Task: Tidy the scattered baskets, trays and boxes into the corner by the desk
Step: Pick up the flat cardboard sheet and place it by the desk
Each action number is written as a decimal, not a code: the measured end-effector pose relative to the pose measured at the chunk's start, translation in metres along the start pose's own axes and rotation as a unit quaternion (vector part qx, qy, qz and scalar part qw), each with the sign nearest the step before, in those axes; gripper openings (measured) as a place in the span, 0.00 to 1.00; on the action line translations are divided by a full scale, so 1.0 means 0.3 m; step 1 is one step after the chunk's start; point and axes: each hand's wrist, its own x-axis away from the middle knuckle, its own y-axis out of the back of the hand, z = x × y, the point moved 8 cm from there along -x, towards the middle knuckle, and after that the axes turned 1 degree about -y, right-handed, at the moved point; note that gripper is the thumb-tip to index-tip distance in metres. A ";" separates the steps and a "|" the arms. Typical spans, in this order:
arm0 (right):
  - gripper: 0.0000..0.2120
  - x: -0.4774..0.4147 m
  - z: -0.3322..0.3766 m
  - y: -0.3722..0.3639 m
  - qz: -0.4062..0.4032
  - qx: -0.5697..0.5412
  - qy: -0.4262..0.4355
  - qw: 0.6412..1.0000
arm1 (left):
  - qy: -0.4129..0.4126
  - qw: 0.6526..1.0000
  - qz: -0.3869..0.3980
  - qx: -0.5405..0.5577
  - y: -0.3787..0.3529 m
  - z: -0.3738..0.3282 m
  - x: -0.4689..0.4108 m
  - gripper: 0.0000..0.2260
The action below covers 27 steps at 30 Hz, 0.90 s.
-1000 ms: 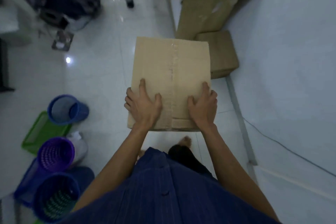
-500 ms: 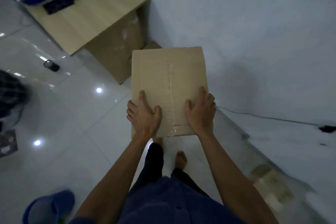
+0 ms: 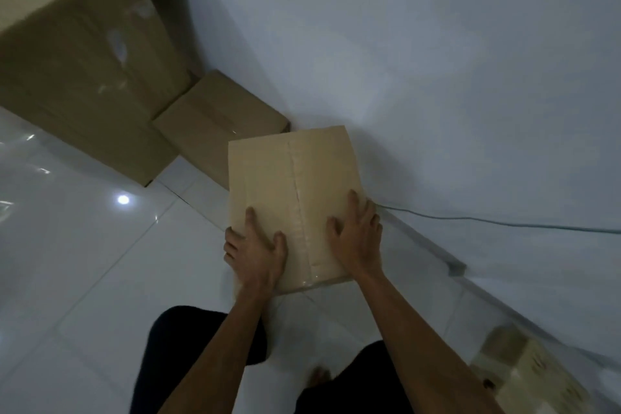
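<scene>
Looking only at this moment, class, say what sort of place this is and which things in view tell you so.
Probably a room in a home or small office: a wooden desk stands by a white wall, the floor is glossy white tile, and a cable runs along the wall.

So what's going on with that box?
A person holds a taped brown cardboard box in both hands above the white tiled floor. The left hand grips its left edge, the right hand its right edge. Just ahead, by the wooden desk, a smaller cardboard box already lies in the corner against the white wall. The held box isn't down yet.
</scene>
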 end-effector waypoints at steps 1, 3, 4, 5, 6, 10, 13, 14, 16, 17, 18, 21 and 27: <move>0.34 -0.037 -0.034 -0.089 0.000 -0.003 0.002 1.000 | 0.003 1.000 -0.002 0.002 -0.087 0.038 -0.037 0.36; 0.34 -0.117 -0.092 -0.259 -0.009 0.004 0.010 1.000 | -0.005 1.000 -0.011 0.001 -0.256 0.096 -0.116 0.36; 0.34 -0.158 -0.119 -0.338 -0.014 0.004 0.010 1.000 | -0.010 1.000 -0.015 0.004 -0.337 0.121 -0.157 0.36; 0.34 -0.193 -0.146 -0.410 -0.019 0.003 0.008 1.000 | -0.012 1.000 -0.020 0.005 -0.412 0.146 -0.192 0.36; 0.34 -0.222 -0.170 -0.478 -0.024 0.002 0.007 1.000 | -0.014 0.999 -0.028 0.004 -0.479 0.169 -0.220 0.36; 0.34 -0.274 -0.251 -0.719 -0.028 -0.012 0.006 1.000 | -0.019 0.999 -0.050 -0.003 -0.697 0.282 -0.268 0.37; 0.34 -0.293 -0.294 -0.815 -0.057 -0.019 0.003 0.998 | -0.049 0.995 -0.075 -0.042 -0.787 0.318 -0.277 0.37; 0.34 -0.301 -0.302 -0.829 -0.068 -0.024 0.004 0.997 | -0.050 0.993 -0.091 -0.052 -0.800 0.323 -0.284 0.37; 0.34 -0.309 -0.307 -0.846 -0.081 -0.033 0.015 0.996 | -0.054 0.990 -0.113 -0.060 -0.812 0.328 -0.297 0.37; 0.34 -0.311 -0.309 -0.851 -0.090 -0.032 0.020 0.995 | -0.062 0.989 -0.115 -0.064 -0.818 0.328 -0.298 0.37; 0.34 -0.312 -0.307 -0.857 -0.100 -0.029 0.023 0.994 | -0.071 0.989 -0.110 -0.069 -0.824 0.330 -0.298 0.37; 0.34 -0.282 -0.259 -0.866 -0.114 -0.020 0.034 0.993 | -0.128 0.980 -0.111 -0.107 -0.807 0.305 -0.311 0.36; 0.37 -0.114 -0.095 -0.928 -0.072 -0.038 0.061 0.995 | -0.349 0.911 -0.013 -0.219 -0.817 0.181 -0.410 0.30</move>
